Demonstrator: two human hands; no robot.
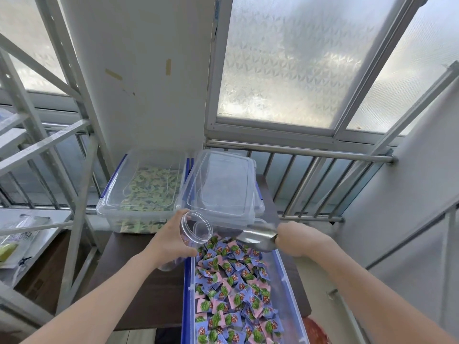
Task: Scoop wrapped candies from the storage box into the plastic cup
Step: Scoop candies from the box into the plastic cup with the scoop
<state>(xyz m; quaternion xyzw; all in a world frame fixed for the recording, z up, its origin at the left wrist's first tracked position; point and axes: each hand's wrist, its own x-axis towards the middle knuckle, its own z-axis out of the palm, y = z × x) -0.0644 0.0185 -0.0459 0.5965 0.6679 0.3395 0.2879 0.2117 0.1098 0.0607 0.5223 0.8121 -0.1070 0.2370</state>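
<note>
An open storage box with a blue rim (186, 289) lies in front of me, full of wrapped candies (231, 286) in blue, pink and green wrappers. My left hand (171, 242) grips a clear plastic cup (196, 227), tilted with its mouth facing up and right above the box's far left corner. The cup looks empty. My right hand (298, 238) holds a shiny metal scoop (259, 238) over the far end of the box, its bowl pointing left toward the cup and just above the candies.
Behind the box stand two more clear boxes: a lidded one with green-wrapped candies (141, 189) and a stack of lids and boxes (223, 187). All sit on a dark brown table (139, 281). A metal shelf frame (74, 219) is at the left, a railing (310, 155) and windows beyond.
</note>
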